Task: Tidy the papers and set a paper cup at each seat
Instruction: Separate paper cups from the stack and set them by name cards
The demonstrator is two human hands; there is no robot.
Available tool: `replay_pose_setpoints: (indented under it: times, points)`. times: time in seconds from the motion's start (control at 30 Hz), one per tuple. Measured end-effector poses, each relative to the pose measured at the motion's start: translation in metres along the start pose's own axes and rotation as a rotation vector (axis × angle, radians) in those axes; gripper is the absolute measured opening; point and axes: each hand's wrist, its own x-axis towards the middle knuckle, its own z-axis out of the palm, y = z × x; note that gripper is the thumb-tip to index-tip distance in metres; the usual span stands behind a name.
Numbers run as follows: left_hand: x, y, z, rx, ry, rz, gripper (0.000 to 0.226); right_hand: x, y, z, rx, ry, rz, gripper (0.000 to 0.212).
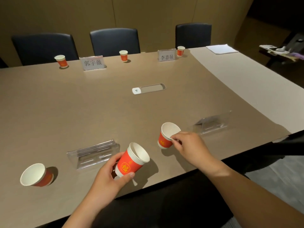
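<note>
My left hand (111,176) grips a stack of red paper cups (132,160), tilted above the near table edge. My right hand (189,145) pinches the rim of a single red paper cup (166,137), which rests tilted on the brown table (98,104). Another red cup (36,175) stands at the near left. Three more cups stand along the far side, one at the far left (61,61), one in the middle (123,55), one at the right (180,50). A neat stack of white papers (221,49) lies at the far right corner.
Two printed name cards (93,62) (167,55) stand at the far seats, and two clear card holders (93,155) (212,123) face the near seats. A socket panel (148,88) sits mid-table. Three dark chairs (115,41) line the far side.
</note>
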Motion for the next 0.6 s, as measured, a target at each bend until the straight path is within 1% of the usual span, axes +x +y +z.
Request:
replay_pose_setpoints:
  times: [0.07,0.17,0.2,0.27,0.37,0.4,0.47,0.53,0.57,0.6]
  points:
    - [0.011,0.007,0.004,0.007,-0.007,-0.001,0.061,0.017,0.016,0.029,-0.097,-0.135,0.037,0.021]
    - [0.029,0.015,0.013,0.016,-0.032,-0.010,0.060,0.032,0.034,0.066,-0.206,-0.435,0.098,0.030]
    - [0.035,0.017,0.016,0.020,-0.031,-0.009,0.061,0.034,0.039,0.074,-0.204,-0.498,0.092,0.033]
    - [0.042,0.021,0.024,0.013,-0.020,-0.014,0.062,0.033,0.050,0.080,-0.186,-0.546,0.064,0.037]
    - [0.050,0.026,0.039,0.010,-0.014,-0.015,0.063,0.035,0.061,0.066,-0.095,-0.522,0.050,0.040]
    - [0.053,0.029,0.046,0.015,-0.022,-0.019,0.063,0.034,0.066,0.056,-0.035,-0.490,0.043,0.039]
    - [0.058,0.035,0.062,0.023,-0.041,-0.027,0.062,0.032,0.069,0.030,0.165,-0.365,0.036,0.035]
    - [0.065,0.045,0.085,0.033,-0.061,-0.017,0.062,0.025,0.071,-0.004,0.425,-0.211,0.070,0.033]
    - [0.068,0.049,0.096,0.034,-0.067,-0.009,0.063,0.021,0.070,-0.022,0.559,-0.192,0.095,0.036]
    - [0.072,0.055,0.112,0.039,-0.073,0.002,0.065,0.016,0.073,-0.038,0.678,-0.217,0.111,0.043]
